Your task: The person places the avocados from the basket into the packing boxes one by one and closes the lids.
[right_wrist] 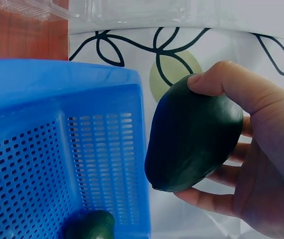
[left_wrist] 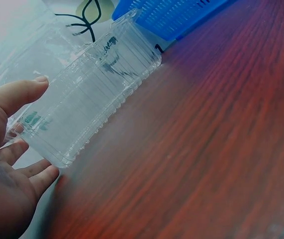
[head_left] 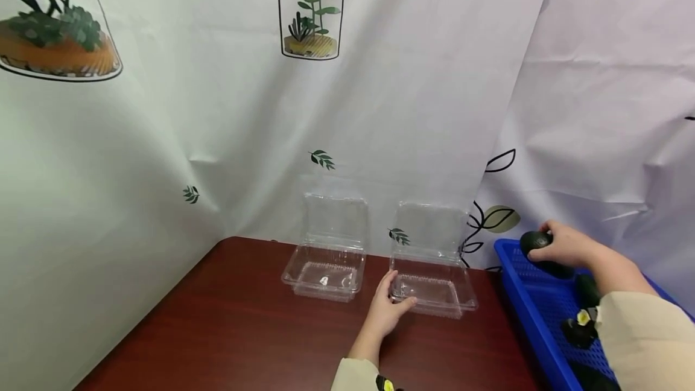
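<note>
A: Dark reddish-brown wooden tabletop [head_left: 228, 318], glossy, with faint grain.

B: Behind it, a white curtain [head_left: 412, 107] printed with potted plants under glass domes, creased and hanging down to the tabletop's far edge.

A: Small green leaf sprigs [head_left: 323, 159] scattered across it. Further right, a second sheet [head_left: 613, 107], paler and wrinkled, overlapping the first.

B: Soft, even light throughout.

Staged recording corner rather than a lived-in room, plant-printed white fabric backdrop [head_left: 347, 107] hung as walls beyond the fingertips, small dark red wooden table [head_left: 244, 330] under the hands, blue perforated basket [head_left: 534, 312] beside the fingers
</note>
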`<state>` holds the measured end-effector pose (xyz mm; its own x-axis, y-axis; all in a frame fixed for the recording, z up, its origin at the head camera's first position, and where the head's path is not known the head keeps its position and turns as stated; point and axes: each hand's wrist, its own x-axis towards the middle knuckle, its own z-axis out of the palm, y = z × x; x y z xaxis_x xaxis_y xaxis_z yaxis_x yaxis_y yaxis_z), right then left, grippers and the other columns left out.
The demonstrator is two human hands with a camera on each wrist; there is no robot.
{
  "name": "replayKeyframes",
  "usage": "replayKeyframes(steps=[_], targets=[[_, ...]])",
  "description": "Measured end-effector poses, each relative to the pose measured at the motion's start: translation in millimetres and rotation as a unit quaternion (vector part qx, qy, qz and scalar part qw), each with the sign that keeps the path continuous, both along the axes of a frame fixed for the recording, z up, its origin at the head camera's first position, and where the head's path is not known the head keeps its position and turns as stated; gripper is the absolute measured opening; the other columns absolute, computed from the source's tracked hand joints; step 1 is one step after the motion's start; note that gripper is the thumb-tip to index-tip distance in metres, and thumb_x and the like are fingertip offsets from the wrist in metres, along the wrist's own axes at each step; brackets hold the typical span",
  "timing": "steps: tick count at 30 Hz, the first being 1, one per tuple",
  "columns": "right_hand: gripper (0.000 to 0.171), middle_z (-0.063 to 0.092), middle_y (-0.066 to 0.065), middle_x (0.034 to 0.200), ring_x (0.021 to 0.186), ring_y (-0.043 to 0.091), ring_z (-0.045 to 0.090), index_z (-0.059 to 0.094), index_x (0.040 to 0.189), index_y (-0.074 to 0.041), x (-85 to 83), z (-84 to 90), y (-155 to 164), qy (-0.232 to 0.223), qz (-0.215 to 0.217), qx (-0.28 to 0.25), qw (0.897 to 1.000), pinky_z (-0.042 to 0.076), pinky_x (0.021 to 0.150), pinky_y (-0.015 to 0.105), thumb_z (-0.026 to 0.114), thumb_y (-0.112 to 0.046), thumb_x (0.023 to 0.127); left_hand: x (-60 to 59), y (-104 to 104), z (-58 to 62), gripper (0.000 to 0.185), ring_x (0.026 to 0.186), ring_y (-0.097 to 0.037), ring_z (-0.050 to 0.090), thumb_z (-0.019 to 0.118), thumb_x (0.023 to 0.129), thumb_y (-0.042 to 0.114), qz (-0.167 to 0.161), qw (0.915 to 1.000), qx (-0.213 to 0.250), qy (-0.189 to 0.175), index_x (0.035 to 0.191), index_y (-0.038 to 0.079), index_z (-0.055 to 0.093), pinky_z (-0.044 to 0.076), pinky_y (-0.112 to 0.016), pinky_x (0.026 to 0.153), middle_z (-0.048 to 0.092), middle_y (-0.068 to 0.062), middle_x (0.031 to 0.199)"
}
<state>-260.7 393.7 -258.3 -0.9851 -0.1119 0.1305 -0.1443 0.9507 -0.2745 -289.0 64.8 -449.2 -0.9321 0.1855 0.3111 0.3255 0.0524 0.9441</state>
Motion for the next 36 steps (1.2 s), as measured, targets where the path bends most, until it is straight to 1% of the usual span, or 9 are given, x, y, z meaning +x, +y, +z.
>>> replayKeyframes(steps=[6, 11, 17, 21, 28, 36], targets=[[0.059, 0.056, 0.019, 0.082, 0.076, 0.032, 0.053, 0.043, 0.102, 0.016, -3.2, 0.6, -3.5, 0.005, 0.002, 0.004, 1.000, 0.042, 0.065, 0.037, 0.072, -0.026, 0.072, -0.8, -2.9, 1.3, 0.070, 0.125, -0.041, 0.036, 0.074, 0.077, 0.012, -0.002, 1.0000, -0.004, 0.004, 0.135, -0.006, 0.039, 0.038, -0.050, 0.096, 0.032, -0.023, 0.142], [0.059, 0.056, 0.019, 0.083, 0.076, 0.032, 0.053, 0.043, 0.102, 0.015, -2.4, 2.5, -4.4, 0.008, 0.001, 0.005, 1.000, 0.041, 0.065, 0.037, 0.072, -0.027, 0.072, 0.6, -0.5, 1.4, 0.070, 0.125, -0.040, 0.036, 0.074, 0.076, 0.010, 0.003, 1.0000, 0.003, 0.007, 0.134, -0.006, 0.039, 0.038, -0.051, 0.096, 0.032, -0.023, 0.142], [0.058, 0.057, 0.018, 0.081, 0.075, 0.032, 0.053, 0.045, 0.101, 0.014, 0.5, 5.9, -5.5, 0.014, -0.005, 0.009, 1.000, 0.041, 0.064, 0.037, 0.072, -0.028, 0.072, 1.2, 2.4, 0.6, 0.070, 0.126, -0.040, 0.036, 0.075, 0.076, 0.010, -0.003, 0.9999, 0.003, 0.013, 0.134, -0.007, 0.039, 0.038, -0.050, 0.096, 0.032, -0.024, 0.143], [0.059, 0.057, 0.018, 0.081, 0.075, 0.032, 0.054, 0.045, 0.102, 0.014, -0.7, 4.8, -10.1, 0.017, -0.006, 0.011, 1.000, 0.042, 0.064, 0.038, 0.073, -0.030, 0.072, 2.3, -0.5, 1.1, 0.070, 0.125, -0.041, 0.036, 0.074, 0.076, 0.009, 0.002, 0.9999, 0.006, 0.013, 0.134, -0.006, 0.039, 0.038, -0.052, 0.095, 0.032, -0.025, 0.142], [0.060, 0.057, 0.017, 0.081, 0.075, 0.031, 0.054, 0.046, 0.102, 0.015, -2.4, 3.2, -16.0, 0.018, -0.009, 0.006, 1.000, 0.042, 0.064, 0.037, 0.072, -0.031, 0.072, 1.7, -2.8, -0.4, 0.070, 0.125, -0.042, 0.035, 0.074, 0.077, 0.009, -0.002, 0.9999, 0.004, 0.012, 0.135, -0.007, 0.038, 0.038, -0.051, 0.096, 0.030, -0.026, 0.143], [0.064, 0.058, 0.020, 0.085, 0.076, 0.031, 0.054, 0.044, 0.105, 0.014, -3.6, 4.6, -19.9, -0.004, -0.016, 0.004, 1.000, 0.043, 0.063, 0.038, 0.071, -0.036, 0.075, -0.7, -0.9, -2.4, 0.070, 0.124, -0.042, 0.036, 0.075, 0.075, 0.009, 0.007, 0.9998, 0.004, 0.018, 0.133, -0.009, 0.039, 0.039, -0.050, 0.095, 0.033, -0.027, 0.141]])
